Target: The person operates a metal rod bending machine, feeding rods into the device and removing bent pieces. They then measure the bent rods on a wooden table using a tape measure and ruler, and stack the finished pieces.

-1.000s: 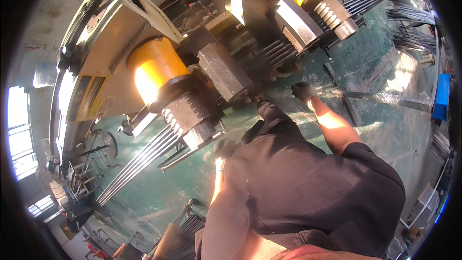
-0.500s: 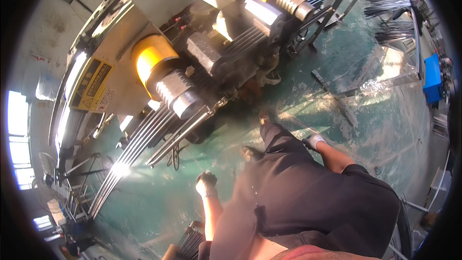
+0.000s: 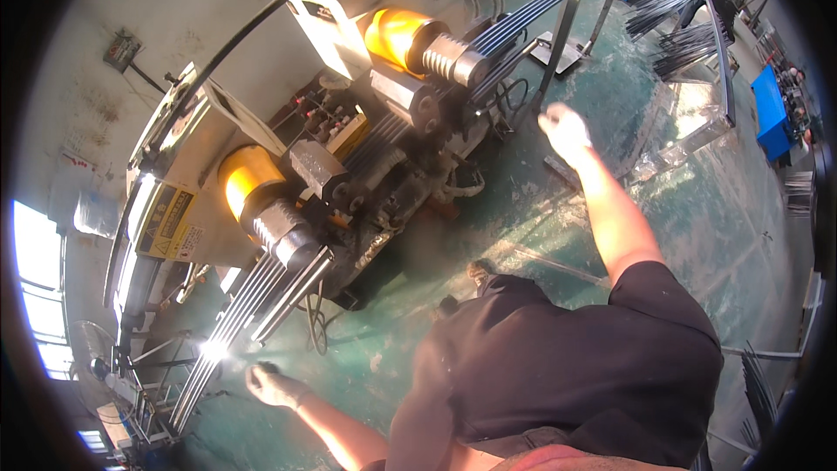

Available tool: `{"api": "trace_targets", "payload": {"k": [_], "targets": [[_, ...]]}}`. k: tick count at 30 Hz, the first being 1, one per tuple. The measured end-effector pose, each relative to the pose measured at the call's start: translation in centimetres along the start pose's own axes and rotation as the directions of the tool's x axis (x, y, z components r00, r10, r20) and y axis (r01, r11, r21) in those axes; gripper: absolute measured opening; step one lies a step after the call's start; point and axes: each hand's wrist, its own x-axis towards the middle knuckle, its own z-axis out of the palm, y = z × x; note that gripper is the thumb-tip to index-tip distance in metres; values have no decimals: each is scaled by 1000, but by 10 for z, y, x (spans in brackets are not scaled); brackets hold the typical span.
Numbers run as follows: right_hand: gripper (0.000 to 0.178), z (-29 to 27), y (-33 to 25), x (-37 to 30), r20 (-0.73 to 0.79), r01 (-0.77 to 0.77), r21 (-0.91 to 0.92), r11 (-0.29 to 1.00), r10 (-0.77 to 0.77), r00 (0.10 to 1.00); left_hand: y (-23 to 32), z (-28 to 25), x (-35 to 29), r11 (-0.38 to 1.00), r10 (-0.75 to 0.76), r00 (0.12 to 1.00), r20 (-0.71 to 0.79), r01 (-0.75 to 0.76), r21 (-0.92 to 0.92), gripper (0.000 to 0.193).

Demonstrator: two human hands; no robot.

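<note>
My left hand point(image 3: 275, 385), in a white glove with dark fingertips, reaches out to the lower left. Its fingers are curled in, and nothing shows in them. Nearest to it are several long shiny metal rods point(image 3: 228, 330), which slope down from a machine. My right hand point(image 3: 567, 133), also in a pale glove, is stretched forward on the right, fingers loosely apart and holding nothing I can see. It is over the floor near a dark metal stand leg point(image 3: 558, 48). Neither hand appears to touch anything.
Ahead stands a machine with two yellow cylinders point(image 3: 248, 176) and ribbed metal rollers point(image 3: 283, 231). More rods point(image 3: 540, 10) extend from its far end. A dark cable point(image 3: 316, 327) hangs below. At right are a blue box point(image 3: 771, 113) and bundles of thin rods point(image 3: 667, 7); a fan stands far left.
My right hand has swung up and forward from beside my leg. My left hand has moved outward to the left. The view has shifted, bringing more of the machine's far end into sight.
</note>
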Motion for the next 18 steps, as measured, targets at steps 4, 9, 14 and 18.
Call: {"api": "trace_targets", "payload": {"k": [4,9,14,18], "targets": [[45,-41,-65,86,-147,200,88,976,-186,971,89,31,31,960,270,963,-17,-268,80,30],[61,-35,-135,158,-105,429,-181,885,-451,886,127,66,79,813,375,907,192,-421,402,35],[74,-9,-157,209,42,356,-452,818,-380,924,153,116,96,433,466,821,329,-536,724,44],[81,-10,-178,206,46,265,-755,600,-355,934,214,127,74,-20,503,721,478,-543,840,39]]}}
